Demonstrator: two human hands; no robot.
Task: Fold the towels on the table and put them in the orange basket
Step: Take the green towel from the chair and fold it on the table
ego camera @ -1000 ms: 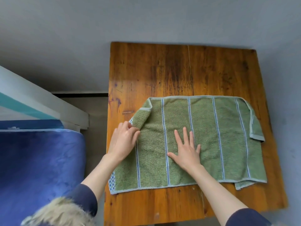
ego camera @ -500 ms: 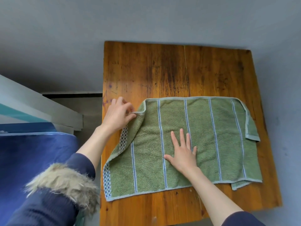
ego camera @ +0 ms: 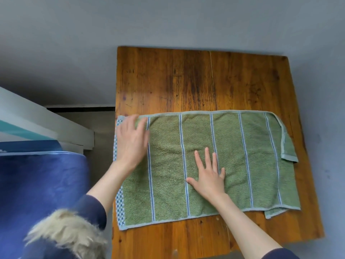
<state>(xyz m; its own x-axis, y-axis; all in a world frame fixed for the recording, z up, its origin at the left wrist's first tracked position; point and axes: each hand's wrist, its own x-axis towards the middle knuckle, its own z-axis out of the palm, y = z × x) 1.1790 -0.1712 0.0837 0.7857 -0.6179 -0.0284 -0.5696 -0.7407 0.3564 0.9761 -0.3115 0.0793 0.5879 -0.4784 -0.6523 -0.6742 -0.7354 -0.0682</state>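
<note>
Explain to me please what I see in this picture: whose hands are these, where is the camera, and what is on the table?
There is no machine here. A person wears one wide camera on the head, and it looks forward and down, so you see the person's own arms reaching into the picture from below.

On the wooden table lies one green towel with thin pale stripes, spread nearly flat. Its right end is folded over on itself, and a checked band runs along its left edge.

The left hand lies on the towel's far left corner; it is blurred, so I cannot tell how its fingers lie. The right hand presses flat on the towel's middle, fingers straight and spread. Neither hand lifts anything.

At the left stands something blue, and a fur-trimmed dark sleeve shows at the bottom. No orange basket is in view.
</note>
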